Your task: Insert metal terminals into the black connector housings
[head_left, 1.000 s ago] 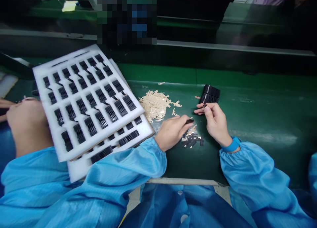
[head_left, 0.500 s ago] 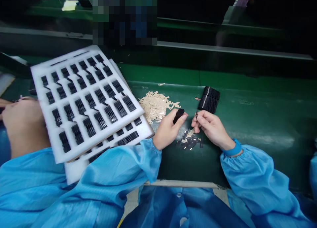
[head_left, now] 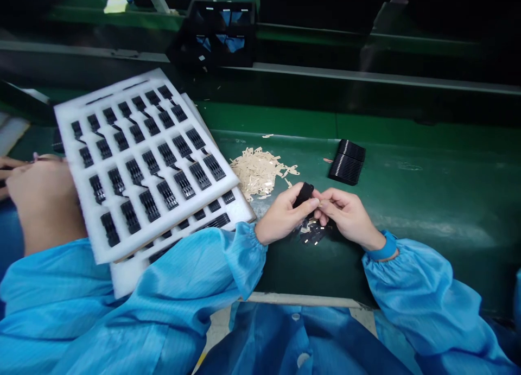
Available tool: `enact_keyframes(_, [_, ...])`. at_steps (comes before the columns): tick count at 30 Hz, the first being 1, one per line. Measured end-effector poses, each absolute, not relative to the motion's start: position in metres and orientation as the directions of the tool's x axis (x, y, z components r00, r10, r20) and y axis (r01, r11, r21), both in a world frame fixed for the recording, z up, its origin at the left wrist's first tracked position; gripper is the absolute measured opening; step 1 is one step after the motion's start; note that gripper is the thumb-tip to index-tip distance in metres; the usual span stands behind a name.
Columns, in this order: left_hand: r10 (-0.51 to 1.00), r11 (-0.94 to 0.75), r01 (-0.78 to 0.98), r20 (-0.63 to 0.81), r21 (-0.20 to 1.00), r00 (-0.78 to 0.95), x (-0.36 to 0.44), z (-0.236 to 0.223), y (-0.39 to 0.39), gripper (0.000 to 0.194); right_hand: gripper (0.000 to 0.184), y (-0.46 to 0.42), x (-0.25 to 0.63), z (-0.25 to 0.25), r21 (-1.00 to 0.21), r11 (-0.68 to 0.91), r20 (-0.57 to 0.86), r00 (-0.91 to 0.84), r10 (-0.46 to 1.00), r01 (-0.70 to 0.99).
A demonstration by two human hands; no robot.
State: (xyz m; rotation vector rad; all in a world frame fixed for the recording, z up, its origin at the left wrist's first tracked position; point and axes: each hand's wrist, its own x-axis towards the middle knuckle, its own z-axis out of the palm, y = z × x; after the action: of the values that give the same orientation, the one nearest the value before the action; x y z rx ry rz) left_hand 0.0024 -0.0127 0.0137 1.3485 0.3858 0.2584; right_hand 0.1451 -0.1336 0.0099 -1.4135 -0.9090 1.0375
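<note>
A glossy green tabletop [head_left: 427, 201] has a pale front edge; beyond its far edge, it is dark.

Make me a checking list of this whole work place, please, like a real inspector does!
Surface: green tabletop, a few shiny patches.
Job's things: black stack in the left hand; banded black block, pale flat pieces and small dark pieces on the tabletop.
Clutter: upper foam tray, filled with black parts, overlapping the lower foam tray.
Grip: left hand holds the black stack; right hand pinches beside it, anything pinched too small to tell.
Cables: nothing seen.
Surroundings: another person's arm at left; dark rack behind.
</note>
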Motion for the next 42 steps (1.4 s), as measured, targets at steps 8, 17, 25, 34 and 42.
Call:
enact_keyframes(8, [0.478,0.159,0.029,-0.102,0.987,0.872,0.004,0.016,-0.011,0.03,0.029,-0.133,0.144,0.009,-0.996,-0.072,-0.043,0.379,0.924,0.061])
enact_keyframes(17, [0.55,-0.24,0.317,-0.141,0.918,0.823,0.003,0.009,-0.004,0.02,0.01,-0.135,0.151,0.01,-0.827,-0.001,0.243,0.357,0.902,0.563])
enact_keyframes(25, [0.631,-0.065,0.246,-0.152,0.967,0.761,0.007,0.014,-0.004,0.018,0.015,-0.135,0.148,0.004,-0.91,-0.09,0.095,0.413,0.906,0.405])
enact_keyframes(34, [0.628,-0.324,0.249,0.011,0.913,0.778,0.0,0.009,-0.01,0.016,0.018,-0.136,0.141,0.003,-0.932,-0.071,0.108,0.459,0.882,0.356])
enact_keyframes(42, [0.6,-0.409,0.278,0.027,0.869,0.799,-0.002,0.011,-0.015,0.016,0.017,-0.137,0.14,0.004,-0.874,-0.078,0.18,0.469,0.865,0.48])
